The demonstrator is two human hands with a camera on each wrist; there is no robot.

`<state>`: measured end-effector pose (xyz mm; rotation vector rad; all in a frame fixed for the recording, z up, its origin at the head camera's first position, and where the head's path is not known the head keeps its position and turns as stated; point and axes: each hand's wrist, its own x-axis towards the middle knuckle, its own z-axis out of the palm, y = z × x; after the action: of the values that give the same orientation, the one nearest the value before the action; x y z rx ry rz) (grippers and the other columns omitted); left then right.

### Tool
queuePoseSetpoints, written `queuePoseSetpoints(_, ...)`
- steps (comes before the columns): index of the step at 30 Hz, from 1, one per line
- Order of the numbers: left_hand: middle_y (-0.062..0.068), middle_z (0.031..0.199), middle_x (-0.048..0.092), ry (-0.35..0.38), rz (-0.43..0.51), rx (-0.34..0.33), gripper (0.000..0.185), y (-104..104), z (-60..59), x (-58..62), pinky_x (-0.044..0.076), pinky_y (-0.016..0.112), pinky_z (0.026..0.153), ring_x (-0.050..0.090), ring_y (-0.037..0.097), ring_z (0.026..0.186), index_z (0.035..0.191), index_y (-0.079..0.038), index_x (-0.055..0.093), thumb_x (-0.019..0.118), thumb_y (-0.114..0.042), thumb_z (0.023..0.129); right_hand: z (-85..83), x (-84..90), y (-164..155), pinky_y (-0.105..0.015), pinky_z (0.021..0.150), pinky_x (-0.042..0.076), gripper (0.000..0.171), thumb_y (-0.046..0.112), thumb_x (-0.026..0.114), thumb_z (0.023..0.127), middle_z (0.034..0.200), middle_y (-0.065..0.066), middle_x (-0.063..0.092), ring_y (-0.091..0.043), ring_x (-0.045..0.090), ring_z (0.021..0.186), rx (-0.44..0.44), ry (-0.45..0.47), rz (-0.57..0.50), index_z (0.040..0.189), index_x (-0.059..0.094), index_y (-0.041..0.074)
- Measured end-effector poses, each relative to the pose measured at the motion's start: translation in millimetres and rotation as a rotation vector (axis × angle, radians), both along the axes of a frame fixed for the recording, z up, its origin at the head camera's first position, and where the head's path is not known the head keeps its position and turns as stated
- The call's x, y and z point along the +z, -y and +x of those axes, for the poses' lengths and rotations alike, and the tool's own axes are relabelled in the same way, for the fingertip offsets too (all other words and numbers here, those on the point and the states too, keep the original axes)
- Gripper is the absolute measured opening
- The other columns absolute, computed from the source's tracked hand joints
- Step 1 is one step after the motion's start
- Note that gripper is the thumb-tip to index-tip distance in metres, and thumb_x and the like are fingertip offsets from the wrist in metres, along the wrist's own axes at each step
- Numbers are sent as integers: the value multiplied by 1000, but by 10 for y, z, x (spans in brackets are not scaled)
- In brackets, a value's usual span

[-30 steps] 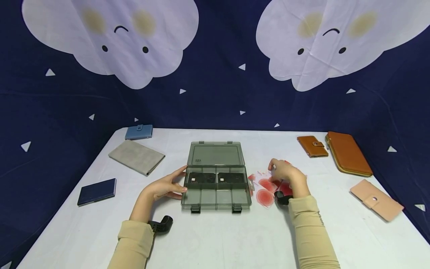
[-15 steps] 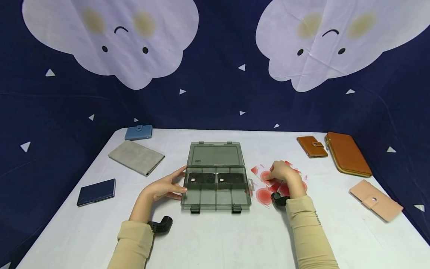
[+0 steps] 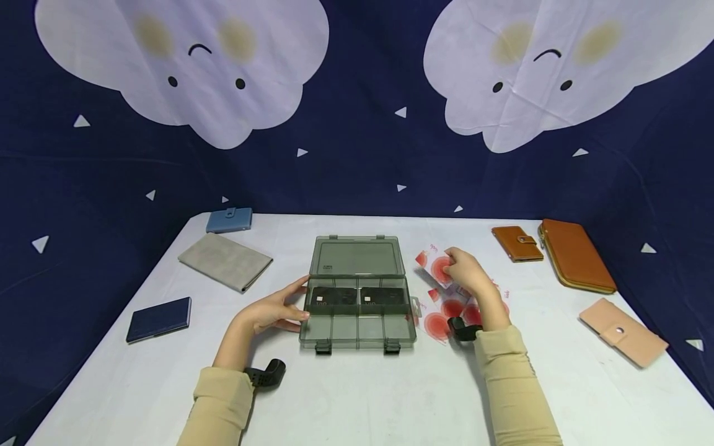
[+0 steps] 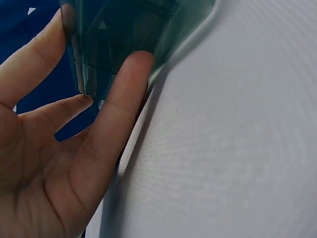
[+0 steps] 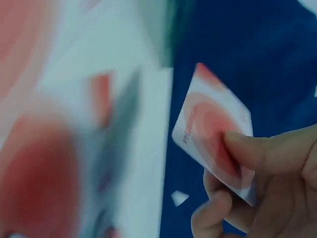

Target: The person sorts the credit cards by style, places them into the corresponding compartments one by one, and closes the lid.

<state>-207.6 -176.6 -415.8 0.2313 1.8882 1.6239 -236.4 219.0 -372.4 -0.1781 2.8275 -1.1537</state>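
A translucent grey-green plastic box [image 3: 357, 337] lies with its lid laid back in the head view; two black cards [image 3: 383, 297] are in its back compartments. My left hand [image 3: 276, 310] rests against the box's left side, fingers spread and fairly straight. The left wrist view has its fingertips [image 4: 137, 62] touching the clear wall. With thumb and fingers my right hand [image 3: 467, 272] pinches a white card with a red circle pattern [image 5: 213, 131], raised at a tilt to the right of the box. More such red-and-white cards [image 3: 437, 326] lie spread under that hand.
Toward the left lie a blue wallet [image 3: 229, 220], a grey wallet [image 3: 225, 261] and a navy wallet [image 3: 158, 319]. On the right are a small brown wallet [image 3: 517, 243], a large brown zip wallet [image 3: 580, 255] and a pink wallet [image 3: 623, 332]. A dark blue cloud-print cloth hangs behind.
My right hand has taken hold of a red-and-white card and lifted it off the others, away from me. The left hand and the box have stayed in place.
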Motion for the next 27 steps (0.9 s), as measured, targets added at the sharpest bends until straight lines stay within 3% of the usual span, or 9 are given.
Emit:
queuePoseSetpoints(6,23,150,1,-8,-16,-9,93,-5,-8,0,53,43,82,58,14,81,150,-15,1,64,-1,84,83,161,214,-29,65,48,27,-7,50,87,78,-9,53,-18,52,70,169,24,-285,113,48,-14)
queuePoseSetpoints(11,22,150,2,-11,-22,-7,92,-10,-13,-3,53,43,82,57,14,81,150,-15,1,64,-1,84,199,213,545,-29,56,50,14,9,59,89,69,-6,58,-17,54,60,271,65,-314,96,57,-3)
queuePoseSetpoints(15,22,150,2,-17,-17,-9,92,-9,-15,-3,54,43,81,57,13,81,150,-15,2,64,0,84,331,203,840,-28,48,46,14,20,58,91,59,-4,57,-14,49,50,347,66,-208,91,57,6)
queuePoseSetpoints(19,22,149,3,-14,-3,-10,92,-3,-12,-1,54,42,81,57,13,81,150,-14,1,63,1,84,460,158,1086,-24,50,43,12,20,53,94,57,1,54,-11,47,50,401,17,-40,90,57,10)
queuePoseSetpoints(23,22,149,3,-11,11,-11,92,3,-8,-3,54,41,80,56,13,80,150,-14,1,63,2,84,552,98,1258,-24,55,40,12,14,48,96,63,0,53,-11,46,56,415,-1,111,90,55,8)
queuePoseSetpoints(27,22,148,3,-11,23,-16,92,4,-6,-3,54,41,79,57,12,79,150,-14,0,62,3,84,605,29,1358,-28,62,41,12,8,44,96,79,-3,58,-14,47,67,448,37,220,96,56,5)
